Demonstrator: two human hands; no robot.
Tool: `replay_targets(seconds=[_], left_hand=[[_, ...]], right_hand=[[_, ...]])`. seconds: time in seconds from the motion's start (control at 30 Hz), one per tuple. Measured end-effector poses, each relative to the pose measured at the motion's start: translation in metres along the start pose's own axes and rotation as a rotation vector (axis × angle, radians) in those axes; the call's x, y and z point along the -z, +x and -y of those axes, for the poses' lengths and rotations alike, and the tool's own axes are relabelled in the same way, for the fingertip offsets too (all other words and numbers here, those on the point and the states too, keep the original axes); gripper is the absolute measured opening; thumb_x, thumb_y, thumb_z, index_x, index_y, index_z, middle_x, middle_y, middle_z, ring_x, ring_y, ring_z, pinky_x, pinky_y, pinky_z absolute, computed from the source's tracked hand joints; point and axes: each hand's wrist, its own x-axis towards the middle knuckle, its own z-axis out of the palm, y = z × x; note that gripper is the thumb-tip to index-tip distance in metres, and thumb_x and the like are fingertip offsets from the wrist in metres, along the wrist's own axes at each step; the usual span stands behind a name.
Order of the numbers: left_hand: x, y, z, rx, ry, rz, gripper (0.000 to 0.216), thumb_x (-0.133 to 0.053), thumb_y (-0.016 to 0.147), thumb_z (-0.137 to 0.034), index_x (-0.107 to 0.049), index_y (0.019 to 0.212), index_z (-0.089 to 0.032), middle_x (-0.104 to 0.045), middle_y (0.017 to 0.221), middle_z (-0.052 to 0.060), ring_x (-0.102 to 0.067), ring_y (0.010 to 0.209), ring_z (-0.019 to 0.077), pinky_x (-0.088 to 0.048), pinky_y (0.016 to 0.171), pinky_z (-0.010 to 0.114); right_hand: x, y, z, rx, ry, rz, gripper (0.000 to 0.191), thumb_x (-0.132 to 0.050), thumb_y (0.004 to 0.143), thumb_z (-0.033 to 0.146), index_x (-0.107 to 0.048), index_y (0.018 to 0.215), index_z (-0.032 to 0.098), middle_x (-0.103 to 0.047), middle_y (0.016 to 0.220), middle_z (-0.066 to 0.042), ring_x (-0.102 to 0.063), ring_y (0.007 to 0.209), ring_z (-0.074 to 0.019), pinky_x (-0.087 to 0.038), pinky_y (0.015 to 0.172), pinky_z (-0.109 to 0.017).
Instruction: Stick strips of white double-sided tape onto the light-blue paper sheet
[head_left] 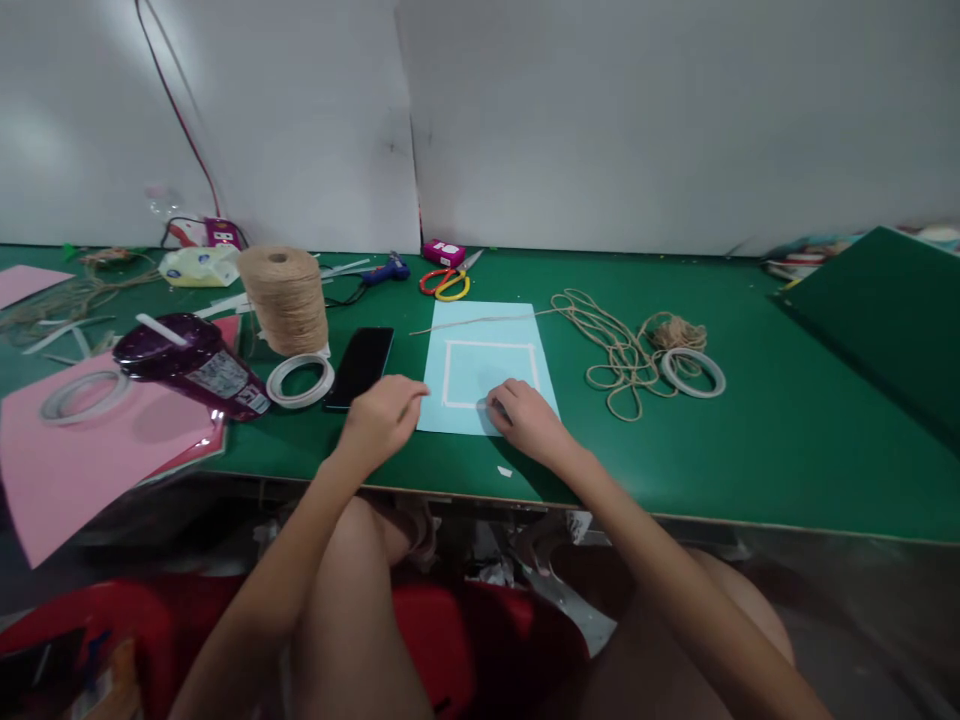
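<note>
A light blue sheet [487,325] lies on the green table, with a white strip rectangle [489,344] on it. My left hand [382,418] is closed at the sheet's left edge, fingers curled with the thumb against them; whatever it may hold is hidden. My right hand [525,415] rests over the rectangle's lower right corner, fingers bent inward and pressed together. What they grip, if anything, does not show. One end of a jute twine [615,350] crosses the top of the sheet, its loose loops lying to the right.
Left of the sheet are a black phone [363,364], a tape roll [300,381], a twine spool [285,300] and a tilted purple cup [191,365]. Scissors [450,284] lie behind the sheet. Another tape roll [718,382] and a dark green board [885,320] are at right.
</note>
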Motion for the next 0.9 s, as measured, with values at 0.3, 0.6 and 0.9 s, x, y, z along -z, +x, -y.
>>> replay_targets(seconds=[0.3,0.6,0.9], left_hand=[[-0.041,-0.003,-0.044,-0.123,0.238,0.406,0.045,-0.036,0.093,-0.032,-0.046,0.128,-0.005,-0.049,0.134,0.018,-0.046,0.124,0.0245,-0.039,0.100,0.037],[-0.034,-0.007,-0.051,0.028,0.404,0.331,0.047,-0.031,0.094,-0.037,-0.052,0.124,-0.008,-0.056,0.127,0.017,-0.053,0.115,0.0271,-0.035,0.098,0.045],[-0.031,0.010,-0.061,0.071,0.494,0.346,0.033,-0.036,0.091,-0.030,-0.063,0.101,-0.014,-0.065,0.099,0.012,-0.056,0.096,0.0253,-0.040,0.084,0.040]], right_hand=[[0.021,-0.038,-0.022,0.045,0.103,0.010,0.034,-0.037,0.091,0.016,-0.056,0.118,0.019,-0.057,0.118,-0.011,-0.051,0.110,-0.0206,-0.045,0.091,-0.038],[0.036,-0.055,-0.032,-0.035,-0.057,0.021,0.033,-0.040,0.089,0.016,-0.064,0.111,0.018,-0.062,0.116,-0.010,-0.055,0.105,-0.0230,-0.047,0.087,-0.039],[0.055,-0.062,-0.044,-0.095,-0.072,0.058,0.031,-0.045,0.085,0.015,-0.068,0.104,0.024,-0.064,0.115,-0.007,-0.057,0.103,-0.0238,-0.046,0.082,-0.041]])
